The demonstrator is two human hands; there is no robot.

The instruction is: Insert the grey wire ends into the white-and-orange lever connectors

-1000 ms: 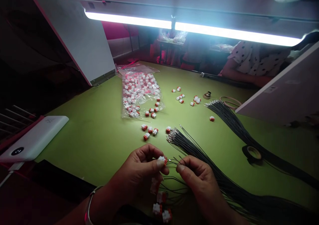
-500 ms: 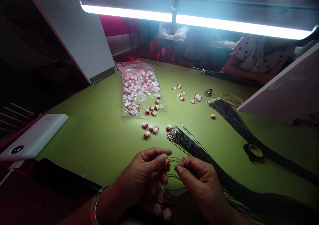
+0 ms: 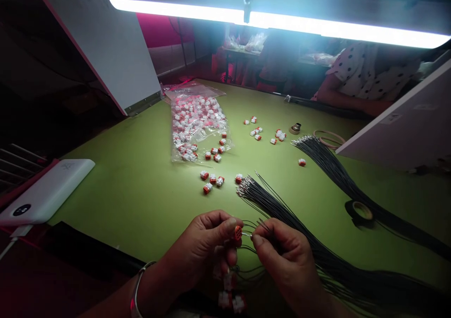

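My left hand [image 3: 206, 247] pinches a small orange and white connector [image 3: 238, 233] between thumb and fingers, its orange face turned toward my right hand. My right hand [image 3: 283, 254] pinches thin black wires [image 3: 260, 225], and one bare wire tip sits right at the connector's face. Below my hands hang several connectors with wires in them [image 3: 230, 294]. A bundle of black wires [image 3: 278, 205] fans out on the green table [image 3: 141, 191] just beyond my right hand.
A clear bag of connectors [image 3: 195, 123] lies at mid table, with loose connectors [image 3: 211, 182] near it. A second wire bundle [image 3: 327, 165], a tape roll [image 3: 361, 211] and rubber bands [image 3: 327, 138] lie at right. A white power bank [image 3: 45, 191] rests at left. Another person's sleeve [image 3: 359, 78] shows across the table.
My left hand has turned the connector so its orange face points at my right hand. My right hand has brought a wire tip up to it. The view shifted slightly.
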